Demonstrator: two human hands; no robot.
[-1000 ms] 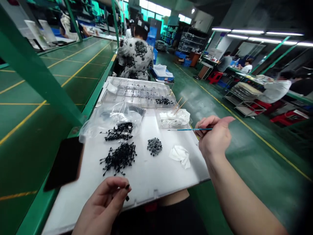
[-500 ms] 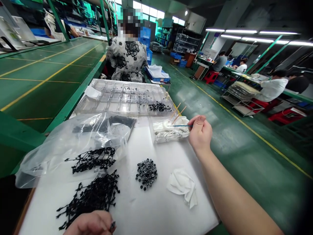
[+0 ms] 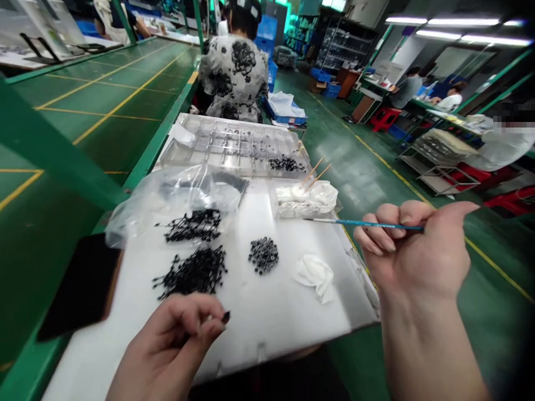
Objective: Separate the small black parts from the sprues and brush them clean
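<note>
While a small black piece (image 3: 226, 317) is pinched at the fingertips of the left hand (image 3: 175, 334) over the near part of the white tabletop (image 3: 292, 328), the right hand (image 3: 422, 250) grips a thin blue brush (image 3: 371, 224) in curled fingers, its tip pointing left and well apart from the piece. The step in hand looks like readying piece and brush for one another; bringing them together would call for a steady pinch and a lowered, leftward tip. What the brush carries, if anything, cannot be told. Just beyond the left hand lies a tangled pile of black parts (image 3: 194, 270), with a heap of small rings (image 3: 264, 255) to its right, then a crumpled white cloth (image 3: 315, 274); farther off stands a clear compartment tray (image 3: 225, 146).
</note>
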